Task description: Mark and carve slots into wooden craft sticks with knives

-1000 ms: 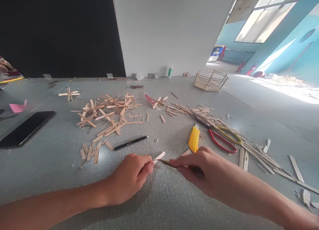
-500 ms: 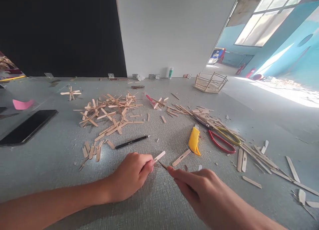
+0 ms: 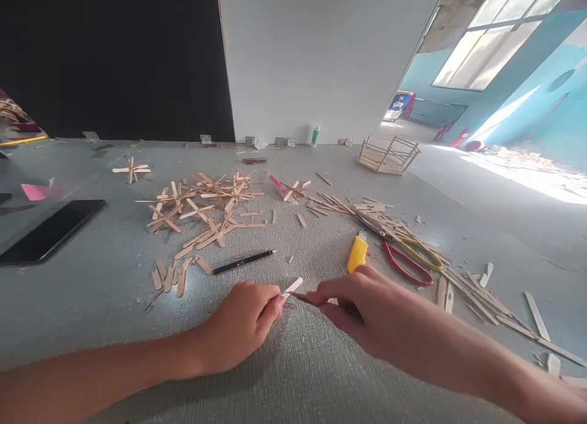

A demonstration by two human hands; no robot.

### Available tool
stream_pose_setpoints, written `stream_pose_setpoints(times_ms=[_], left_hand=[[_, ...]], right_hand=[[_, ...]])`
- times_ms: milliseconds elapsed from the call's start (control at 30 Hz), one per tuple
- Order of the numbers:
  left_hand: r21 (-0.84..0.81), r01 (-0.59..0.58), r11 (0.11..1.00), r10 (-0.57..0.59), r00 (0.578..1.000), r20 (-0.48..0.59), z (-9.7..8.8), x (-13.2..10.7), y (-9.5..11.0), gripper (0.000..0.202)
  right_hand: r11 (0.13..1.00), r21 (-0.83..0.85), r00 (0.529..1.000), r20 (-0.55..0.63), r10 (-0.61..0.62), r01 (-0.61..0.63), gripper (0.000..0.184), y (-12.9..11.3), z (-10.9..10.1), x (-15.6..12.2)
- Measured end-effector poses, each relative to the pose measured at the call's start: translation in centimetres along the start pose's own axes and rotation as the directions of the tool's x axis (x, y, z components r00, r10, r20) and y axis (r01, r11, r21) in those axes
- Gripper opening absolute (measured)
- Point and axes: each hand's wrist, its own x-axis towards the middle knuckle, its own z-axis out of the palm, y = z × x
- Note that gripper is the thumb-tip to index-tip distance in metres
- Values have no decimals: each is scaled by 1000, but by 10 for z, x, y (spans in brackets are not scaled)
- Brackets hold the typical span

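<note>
Between the thumb and fingers of my left hand [image 3: 250,320] is a short wooden craft stick [image 3: 293,286], its rounded end pointing up and to the right. My right hand [image 3: 362,308] pinches a thin, pointed blade-like tool [image 3: 303,297], whose tip meets the stick close to my left fingertips. Whether the tip goes into the wood cannot be made out. Just beyond my right hand lies a yellow utility knife [image 3: 358,252], its lower part covered by the hand. A black pen [image 3: 244,262] rests past my left hand.
Scissors [image 3: 408,262] with red and yellow handles lie among loose sticks at right. Crossed stick pieces [image 3: 197,210] are heaped at centre left. A phone [image 3: 55,231] is at far left. At the back stand a stick frame [image 3: 387,156] and a glue stick [image 3: 315,136].
My right hand has moved up and slightly forward, now covering part of the yellow knife and the stick beside it. The blade lies flatter. My left hand stays nearly in place.
</note>
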Motion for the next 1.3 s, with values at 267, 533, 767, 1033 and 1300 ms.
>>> stream_pose_setpoints(times_ms=[267,533,767,1033,1300], left_hand=[[-1,16,1000,-16,1000,-15,2,0,1,39],[-57,29,998,-31,999,-35,3,3,-2,40],[-216,70,974,-89,993,-83,0,-3,5,40],[-384,34,922,-95,986,-140,-28,-29,47,42],[-339,-29,940,-64,964,-258,-30,-40,68,38]], right_hand=[[997,-3,989,-121,-80,80,44,7,78,-55],[999,31,993,-121,-9,13,40,5,68,-45],[997,78,971,-236,40,-22,35,11,62,-48],[995,93,865,-496,68,-25,28,19,62,-53],[996,86,878,-472,76,-40,31,16,61,-54]])
